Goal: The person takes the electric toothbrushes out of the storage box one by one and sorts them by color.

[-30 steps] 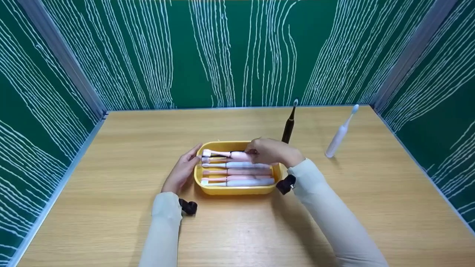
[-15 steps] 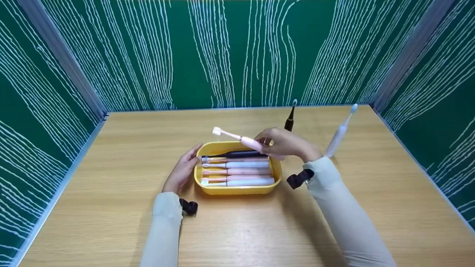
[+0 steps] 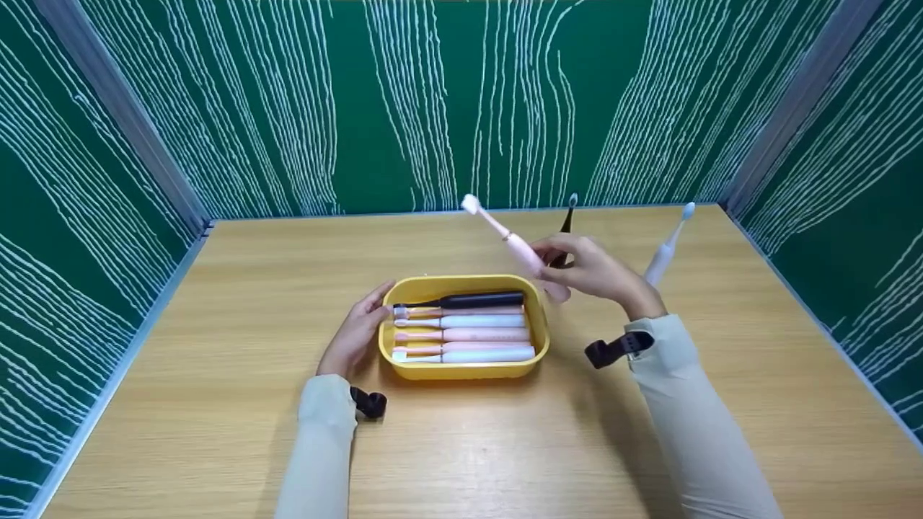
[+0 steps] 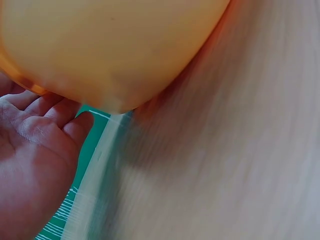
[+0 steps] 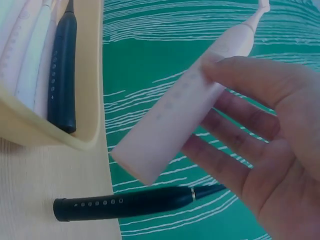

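My right fingers (image 5: 247, 111) pinch slim pink plastic toothbrush (image 3: 523, 252), clear of edge of oblong yellow plastic tray (image 3: 461, 371); left fingers (image 4: 80, 129) relaxed.

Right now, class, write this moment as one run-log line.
right grip: pink toothbrush, aloft; left grip: at yellow bin, left end; upright on table: black toothbrush, white toothbrush

The left arm (image 3: 315, 447), in a pale grey-green cloth sleeve (image 3: 323, 404), slants up from the bottom edge of the head view; the bare left hand (image 3: 353, 331) lies left of centre, fingers extended. The right arm (image 3: 703, 418), sleeved alike, slants from lower right; the right hand (image 3: 595, 270) pinches, thumb opposing fingers.
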The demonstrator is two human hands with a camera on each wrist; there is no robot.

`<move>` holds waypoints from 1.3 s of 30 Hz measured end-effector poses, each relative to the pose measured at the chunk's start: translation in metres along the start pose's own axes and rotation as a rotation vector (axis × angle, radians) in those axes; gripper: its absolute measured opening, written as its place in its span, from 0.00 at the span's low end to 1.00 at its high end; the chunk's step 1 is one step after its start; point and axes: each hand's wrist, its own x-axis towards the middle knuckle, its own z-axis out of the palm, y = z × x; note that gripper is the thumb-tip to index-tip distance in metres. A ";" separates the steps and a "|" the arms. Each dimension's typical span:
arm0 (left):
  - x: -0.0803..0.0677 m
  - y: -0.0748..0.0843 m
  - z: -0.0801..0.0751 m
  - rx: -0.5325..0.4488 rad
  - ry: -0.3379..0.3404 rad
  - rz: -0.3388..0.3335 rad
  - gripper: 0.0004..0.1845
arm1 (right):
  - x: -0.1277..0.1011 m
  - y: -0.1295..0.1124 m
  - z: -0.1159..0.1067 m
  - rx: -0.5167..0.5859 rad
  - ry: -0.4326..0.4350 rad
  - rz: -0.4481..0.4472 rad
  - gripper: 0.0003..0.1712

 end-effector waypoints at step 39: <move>0.000 -0.001 -0.002 -0.021 0.020 -0.023 0.32 | -0.081 0.064 -0.038 0.082 0.404 0.140 0.26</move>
